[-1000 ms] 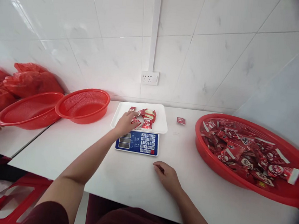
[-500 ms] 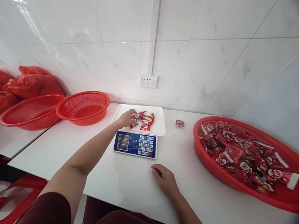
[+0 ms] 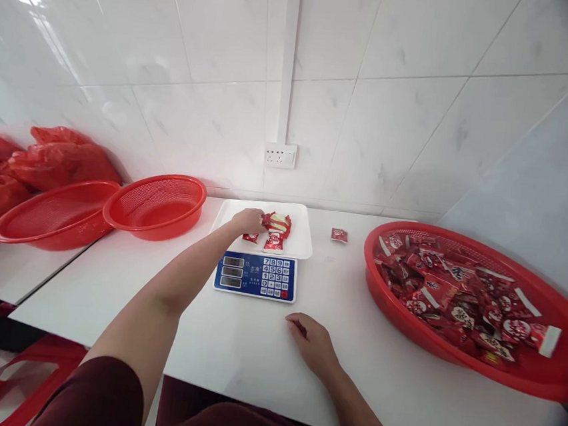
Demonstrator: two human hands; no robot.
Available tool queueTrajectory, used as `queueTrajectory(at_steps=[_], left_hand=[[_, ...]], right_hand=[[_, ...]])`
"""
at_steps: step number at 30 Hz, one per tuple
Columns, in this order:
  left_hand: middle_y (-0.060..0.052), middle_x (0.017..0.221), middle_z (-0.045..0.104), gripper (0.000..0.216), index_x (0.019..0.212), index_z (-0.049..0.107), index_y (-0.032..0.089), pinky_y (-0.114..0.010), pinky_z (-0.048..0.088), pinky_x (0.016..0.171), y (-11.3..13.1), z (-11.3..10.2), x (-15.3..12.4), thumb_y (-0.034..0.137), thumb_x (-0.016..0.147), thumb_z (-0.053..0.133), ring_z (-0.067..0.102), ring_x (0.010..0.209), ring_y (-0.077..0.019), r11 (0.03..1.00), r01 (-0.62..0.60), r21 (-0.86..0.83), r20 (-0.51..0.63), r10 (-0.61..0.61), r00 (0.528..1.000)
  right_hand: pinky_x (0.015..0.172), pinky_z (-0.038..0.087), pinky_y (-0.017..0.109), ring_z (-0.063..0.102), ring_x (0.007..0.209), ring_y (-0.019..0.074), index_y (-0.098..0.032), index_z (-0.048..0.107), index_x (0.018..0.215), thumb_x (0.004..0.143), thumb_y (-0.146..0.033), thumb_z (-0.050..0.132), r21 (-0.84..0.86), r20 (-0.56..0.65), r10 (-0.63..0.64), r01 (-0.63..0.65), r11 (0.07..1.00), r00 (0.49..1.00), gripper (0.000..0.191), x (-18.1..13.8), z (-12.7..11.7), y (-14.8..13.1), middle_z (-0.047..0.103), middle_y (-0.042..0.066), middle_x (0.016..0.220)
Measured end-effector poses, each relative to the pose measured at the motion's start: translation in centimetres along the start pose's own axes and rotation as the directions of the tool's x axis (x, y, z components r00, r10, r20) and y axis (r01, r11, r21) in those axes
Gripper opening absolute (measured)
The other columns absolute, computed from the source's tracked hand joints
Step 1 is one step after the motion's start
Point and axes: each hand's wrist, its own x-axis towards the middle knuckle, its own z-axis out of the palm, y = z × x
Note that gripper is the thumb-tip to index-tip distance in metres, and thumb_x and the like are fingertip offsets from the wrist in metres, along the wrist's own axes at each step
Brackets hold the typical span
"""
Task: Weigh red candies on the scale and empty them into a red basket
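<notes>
Red snack packets (image 3: pixel 274 241) lie clustered on the white weighing tray (image 3: pixel 301 231), right by the fingers of the left hand (image 3: pixel 250 220), just to its right and a touch nearer the body. That's the closer hand by far! The front packet seems to run lengthwise away from the body; those by the fingers are too covered to call. Left hand now: bent down over the cluster, tips hidden, apparently touching packets, but whether it grips one, I cannot tell. Over to the right hand (image 3: pixel 314 343): resting on the desk (image 3: pixel 231 342), nearer the body than the blue keypad panel (image 3: pixel 256 277), half curled, small gap at the thumb, nothing seen in it. Beyond it, a lone packet (image 3: pixel 339 235); off to its right, the packet-filled red basket (image 3: pixel 549 379).
</notes>
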Motion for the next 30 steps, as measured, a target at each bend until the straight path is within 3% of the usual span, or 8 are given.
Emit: queueTrajectory(at_steps=[4, 9, 13, 16, 21, 23, 27, 30], left_hand=[[-0.005, 0.102, 0.065, 0.04, 0.102, 0.06, 0.025, -0.028, 0.044, 0.071, -0.4, -0.3, -0.6, 0.037, 0.064, 0.063, 0.058, 0.093, -0.0252, 1.0, 0.021, 0.008, -0.056, -0.021, 0.998], [-0.003, 0.094, 0.066, 0.042, 0.106, 0.057, 0.022, -0.024, 0.045, 0.064, -4.1, -4.0, -1.3, 0.043, 0.07, 0.06, 0.061, 0.08, -0.0187, 0.978, 0.097, -0.186, -0.195, -0.134, 0.972], [-0.003, 0.089, 0.065, 0.037, 0.104, 0.057, 0.019, -0.026, 0.045, 0.064, -9.7, -8.4, -2.0, 0.039, 0.073, 0.061, 0.061, 0.074, -0.0158, 0.924, 0.208, -0.32, -0.318, -0.311, 0.896], [-0.004, 0.081, 0.064, 0.034, 0.1, 0.057, 0.018, -0.032, 0.046, 0.065, -13.8, -11.3, -3.3, 0.041, 0.075, 0.058, 0.061, 0.077, -0.0225, 0.898, 0.323, -0.297, -0.369, -0.42, 0.829], [-0.014, 0.109, 0.057, 0.054, 0.113, 0.048, 0.014, -0.05, 0.037, 0.083, -17.2, -12.7, -4.7, 0.05, 0.073, 0.057, 0.038, 0.117, -0.0416, 0.861, 0.453, -0.232, -0.513, -0.504, 0.695], [-0.017, 0.119, 0.052, 0.058, 0.118, 0.046, 0.013, -0.051, 0.034, 0.086, -16.4, -11.7, -4.4, 0.053, 0.076, 0.052, 0.031, 0.122, -0.0433, 0.894, 0.414, -0.173, -0.531, -0.439, 0.725], [-0.013, 0.123, 0.052, 0.054, 0.117, 0.05, 0.011, -0.044, 0.034, 0.092, -11.3, -7.1, -2.7, 0.052, 0.084, 0.039, 0.041, 0.117, -0.0343, 0.997, 0.059, 0.04, -0.327, -0.043, 0.944], [-0.006, 0.13, 0.049, 0.053, 0.121, 0.049, 0.019, -0.033, 0.033, 0.098, -6.7, -2.9, -1.1, 0.051, 0.078, 0.049, 0.042, 0.119, -0.0246, 0.991, -0.12, 0.057, -0.136, 0.127, 0.983]], right_hand=[[0.072, 0.047, 0.032, 0.06, 0.079, 0.0192, -0.022, 0.062, 0.088, 0.081, -0.035, 0.043, 0.006, -0.001, 0.007, -0.007, 1.0, 1.0, 0.024, 0.0, 0.0, 0.1, 0.066, 0.003, 0.088], [0.072, 0.047, 0.032, 0.06, 0.079, 0.0197, -0.022, 0.063, 0.088, 0.081, -0.037, 0.043, -0.007, 0.004, -0.002, 0.002, 1.0, 1.0, 0.026, 0.1, 0.0, 0.3, 0.067, 0.004, 0.089], [0.073, 0.047, 0.034, 0.06, 0.079, 0.0203, -0.022, 0.062, 0.089, 0.081, -0.037, 0.043, -0.015, 0.019, 0.016, -0.016, 1.0, 1.0, 0.026, 0.2, 0.1, 0.3, 0.067, 0.004, 0.089], [0.072, 0.047, 0.034, 0.06, 0.079, 0.0206, -0.022, 0.062, 0.089, 0.081, -0.038, 0.043, -0.013, 0.025, 0.02, -0.02, 1.0, 0.999, 0.027, 0.2, 0.1, 0.2, 0.067, 0.004, 0.089], [0.071, 0.047, 0.033, 0.06, 0.079, 0.0205, -0.022, 0.062, 0.088, 0.08, -0.037, 0.043, -0.015, 0.011, 0.017, -0.017, 1.0, 1.0, 0.025, 0.1, 0.1, 0.1, 0.067, 0.004, 0.088], [0.071, 0.047, 0.033, 0.06, 0.078, 0.0202, -0.022, 0.063, 0.088, 0.081, -0.036, 0.042, -0.016, 0.007, 0.01, -0.01, 1.0, 1.0, 0.025, 0.2, 0.1, 0.1, 0.067, 0.004, 0.088], [0.071, 0.048, 0.032, 0.061, 0.078, 0.0196, -0.022, 0.063, 0.087, 0.08, -0.036, 0.043, -0.027, -0.016, -0.005, 0.005, 1.0, 1.0, 0.025, 0.2, 0.2, 0.0, 0.067, 0.004, 0.087], [0.069, 0.048, 0.031, 0.061, 0.075, 0.0189, -0.023, 0.064, 0.086, 0.079, -0.035, 0.044, -0.041, -0.037, -0.006, 0.005, 0.999, 0.999, 0.025, 0.1, 0.1, -0.2, 0.068, 0.003, 0.085]])
